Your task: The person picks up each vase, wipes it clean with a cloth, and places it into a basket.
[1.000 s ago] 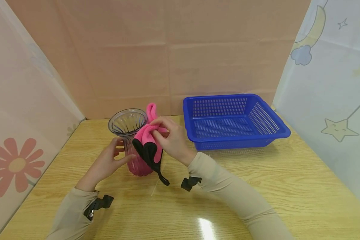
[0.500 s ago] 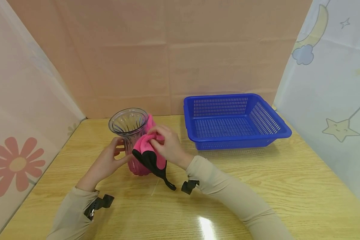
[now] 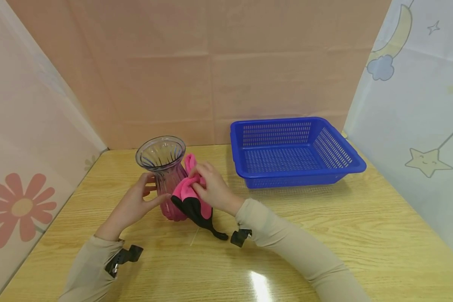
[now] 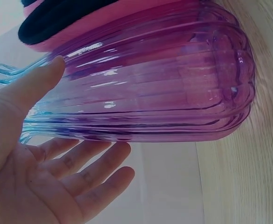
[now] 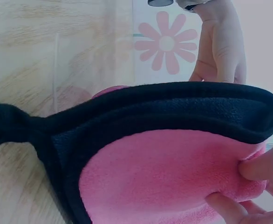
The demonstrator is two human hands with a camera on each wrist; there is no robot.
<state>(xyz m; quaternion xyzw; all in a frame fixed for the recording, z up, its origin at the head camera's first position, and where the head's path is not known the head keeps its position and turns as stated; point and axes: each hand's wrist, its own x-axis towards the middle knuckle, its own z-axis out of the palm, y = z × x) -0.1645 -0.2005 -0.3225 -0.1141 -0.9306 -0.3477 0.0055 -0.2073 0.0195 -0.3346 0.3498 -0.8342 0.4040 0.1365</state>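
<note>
A ribbed glass vase [image 3: 167,178], bluish at its flared rim and pink-purple lower down, stands upright on the table. My left hand [image 3: 132,205] holds it from the left, the thumb in front and the fingers behind. In the left wrist view, the thumb lies along the glass [image 4: 141,93] and the fingers reach under its other side. A pink fleecy cloth [image 3: 191,201] with black edging and a black hanging loop is pinched in my right hand [image 3: 213,186]. It lies against the vase's right side and covers part of it. The right wrist view shows fingertips digging into the cloth [image 5: 160,172].
A blue slotted plastic basket [image 3: 287,178] stands at the back right of the wooden table [image 3: 287,218]. A thin pale strip [image 3: 194,237] lies in front of the vase. Printed sheets line the sides and back.
My right hand has moved down a little along the vase's right side with the cloth, whose black loop has swung right. The left hand and vase stay put.
</note>
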